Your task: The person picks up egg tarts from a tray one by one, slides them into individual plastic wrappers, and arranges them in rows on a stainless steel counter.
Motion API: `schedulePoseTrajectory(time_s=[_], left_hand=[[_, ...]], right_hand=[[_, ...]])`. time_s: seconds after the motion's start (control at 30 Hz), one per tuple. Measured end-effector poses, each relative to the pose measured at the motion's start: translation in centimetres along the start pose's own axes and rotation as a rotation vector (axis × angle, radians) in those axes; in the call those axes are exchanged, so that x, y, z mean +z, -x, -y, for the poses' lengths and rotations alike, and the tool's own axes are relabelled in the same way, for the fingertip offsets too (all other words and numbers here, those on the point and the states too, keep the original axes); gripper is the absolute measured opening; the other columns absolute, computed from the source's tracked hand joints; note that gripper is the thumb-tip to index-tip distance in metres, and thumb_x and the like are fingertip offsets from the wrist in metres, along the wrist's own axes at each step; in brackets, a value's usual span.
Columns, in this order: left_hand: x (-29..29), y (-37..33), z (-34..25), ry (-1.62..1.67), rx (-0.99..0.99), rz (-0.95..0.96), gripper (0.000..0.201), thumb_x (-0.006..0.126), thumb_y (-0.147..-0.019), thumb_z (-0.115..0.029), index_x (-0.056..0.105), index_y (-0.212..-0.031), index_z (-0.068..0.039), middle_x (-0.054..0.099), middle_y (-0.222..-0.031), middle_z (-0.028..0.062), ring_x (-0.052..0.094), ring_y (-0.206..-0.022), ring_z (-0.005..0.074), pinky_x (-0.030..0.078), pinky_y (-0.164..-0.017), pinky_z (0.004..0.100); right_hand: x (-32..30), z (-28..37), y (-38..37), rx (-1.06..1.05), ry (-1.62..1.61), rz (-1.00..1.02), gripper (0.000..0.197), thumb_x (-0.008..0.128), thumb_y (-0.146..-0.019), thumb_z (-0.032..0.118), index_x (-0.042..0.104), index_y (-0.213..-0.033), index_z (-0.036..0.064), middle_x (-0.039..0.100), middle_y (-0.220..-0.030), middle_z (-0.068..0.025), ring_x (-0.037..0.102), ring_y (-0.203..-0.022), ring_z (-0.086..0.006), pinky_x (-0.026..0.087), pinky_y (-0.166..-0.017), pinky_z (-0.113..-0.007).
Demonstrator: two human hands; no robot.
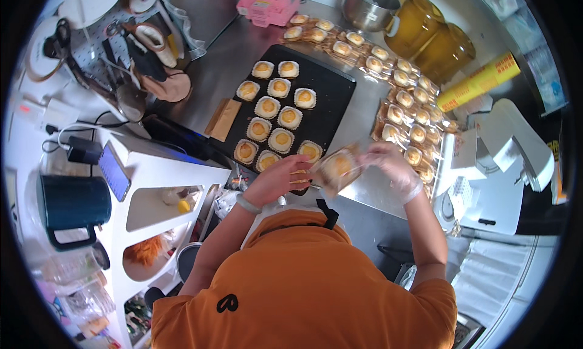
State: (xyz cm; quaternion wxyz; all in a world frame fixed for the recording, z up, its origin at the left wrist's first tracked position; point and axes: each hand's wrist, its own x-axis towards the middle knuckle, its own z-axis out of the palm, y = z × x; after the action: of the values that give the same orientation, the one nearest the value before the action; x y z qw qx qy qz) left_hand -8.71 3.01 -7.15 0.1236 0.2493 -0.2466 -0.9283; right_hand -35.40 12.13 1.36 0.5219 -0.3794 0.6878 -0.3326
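My right hand (393, 165), in a clear plastic glove, pinches the edge of a bagged pastry (340, 164). The bag is clear with a brown part and is smeared by motion. My left hand (280, 177) is over the near end of a black baking tray (331, 100). Its fingers curl round a pastry there, mostly covered by them; their tips lie close to the bag's left edge. Several square pastries (267, 107) with yellow centres sit in white paper cups on the tray. A brown stack of flat bags (223, 119) lies along the tray's left edge.
Several bagged pastries (418, 133) line the back and right of the steel table (358, 130). Behind them are a steel bowl (369, 7), amber containers (419, 27) and a yellow roll (480, 82). A white machine (507, 142) stands right, a pink box (269, 3) at the back, a white shelf (161, 173) left.
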Motion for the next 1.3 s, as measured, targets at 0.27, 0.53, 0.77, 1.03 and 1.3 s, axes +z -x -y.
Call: schedulePoseTrajectory(time_s=[0.27,0.53,0.77,1.03,1.3], left_hand=[[-1.7,1.3,-1.0,0.062,0.018,-0.017,0.033,0.038,-0.097,-0.03,0.048,-0.116,-0.006,0.054,-0.117,0.0126,0.053,-0.107,0.0246,0.042,-0.093,0.0395],[-5.0,1.8,-2.8,0.024,0.186,-0.196,0.028,0.046,-0.095,-0.027,0.051,-0.113,-0.007,0.059,-0.107,0.0095,0.057,-0.1,0.0221,0.046,-0.088,0.0348],[-18.0,0.5,-6.6,-0.927,0.651,-0.784,0.019,0.058,-0.088,-0.018,0.06,-0.097,-0.002,0.063,-0.084,0.0051,0.062,-0.078,0.0146,0.048,-0.069,0.0258],[-22.2,-5.1,-12.3,-1.582,0.486,-1.117,0.02,0.058,-0.077,-0.014,0.063,-0.092,-0.001,0.064,-0.089,0.0211,0.06,-0.087,0.0373,0.048,-0.078,0.0421],[-22.3,-8.0,-13.4,-1.456,0.386,-1.083,0.018,0.064,-0.072,-0.018,0.065,-0.082,-0.002,0.064,-0.086,0.02,0.061,-0.083,0.0351,0.049,-0.074,0.0412]], right_hand=[[-6.2,-16.3,-0.3,0.215,-0.082,-0.819,0.019,0.066,-0.077,0.013,0.065,-0.084,-0.0054,0.064,-0.073,-0.0056,0.057,-0.067,-0.0121,0.044,-0.063,-0.025],[-7.3,-24.6,-2.9,0.18,0.081,-0.881,0.026,0.067,-0.075,0.016,0.066,-0.091,-0.0046,0.067,-0.078,-0.0123,0.062,-0.068,-0.0213,0.048,-0.064,-0.031],[-4.4,-18.3,0.6,0.093,0.562,-1.01,0.054,0.065,-0.076,0.016,0.046,-0.122,-0.0063,0.054,-0.11,-0.0271,0.052,-0.103,-0.0389,0.039,-0.092,-0.04],[2.2,-17.6,3.0,-0.196,0.515,-0.949,0.049,0.062,-0.076,0.004,0.047,-0.122,0.0011,0.052,-0.116,-0.0205,0.049,-0.108,-0.0348,0.037,-0.094,-0.04],[6.5,-16.4,6.6,-0.075,0.549,-0.93,0.048,0.062,-0.075,0.003,0.047,-0.121,0.002,0.05,-0.117,-0.0188,0.046,-0.114,-0.0332,0.034,-0.099,-0.04]])
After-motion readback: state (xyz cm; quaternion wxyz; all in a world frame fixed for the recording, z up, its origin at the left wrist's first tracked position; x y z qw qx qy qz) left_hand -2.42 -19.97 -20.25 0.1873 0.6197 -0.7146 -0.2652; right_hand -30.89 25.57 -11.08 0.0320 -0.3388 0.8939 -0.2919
